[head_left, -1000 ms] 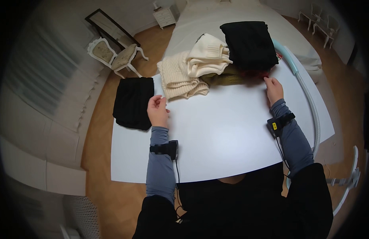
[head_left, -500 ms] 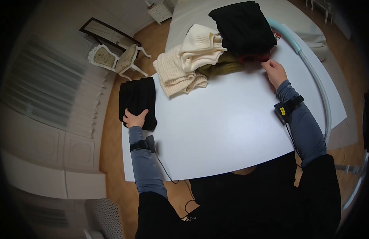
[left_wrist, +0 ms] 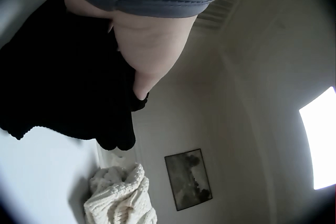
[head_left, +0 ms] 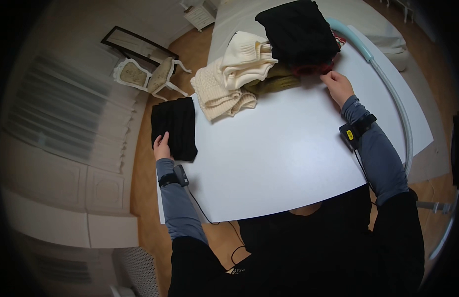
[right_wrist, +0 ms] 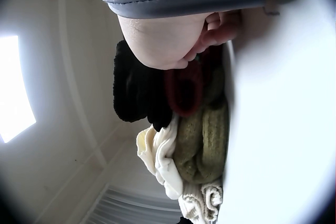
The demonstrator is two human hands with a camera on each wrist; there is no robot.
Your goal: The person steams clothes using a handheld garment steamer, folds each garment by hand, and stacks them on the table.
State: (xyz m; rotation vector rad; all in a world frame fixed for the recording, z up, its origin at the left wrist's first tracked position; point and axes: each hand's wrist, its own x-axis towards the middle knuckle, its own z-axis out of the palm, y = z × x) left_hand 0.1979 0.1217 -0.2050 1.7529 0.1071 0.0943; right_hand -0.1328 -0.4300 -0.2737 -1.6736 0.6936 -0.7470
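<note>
A folded black garment (head_left: 177, 123) lies at the table's left side. My left hand (head_left: 161, 147) rests along its left edge, with extended fingers against the cloth; part of the hand is hidden behind the garment in the left wrist view. At the back of the table, my right hand (head_left: 338, 86) has curled fingers at the front edge of a dark red garment (right_wrist: 184, 90), pinching it near the tabletop. A second folded black garment (head_left: 301, 37) lies on top of the red one. An olive knit (right_wrist: 202, 142) is beside it, low in the pile.
Cream knits (head_left: 224, 89) and a folded white garment (head_left: 246, 59) are heaped left of the red and black garments. A pale blue and grey hose (head_left: 388, 84) curves along the right side of the white table (head_left: 259, 153). A chair (head_left: 160, 76) stands beyond the left edge.
My left hand has gone left from the table to the black garment, onto its front part, then to its left edge. My right hand has stayed by the red garment. The head view has shifted.
</note>
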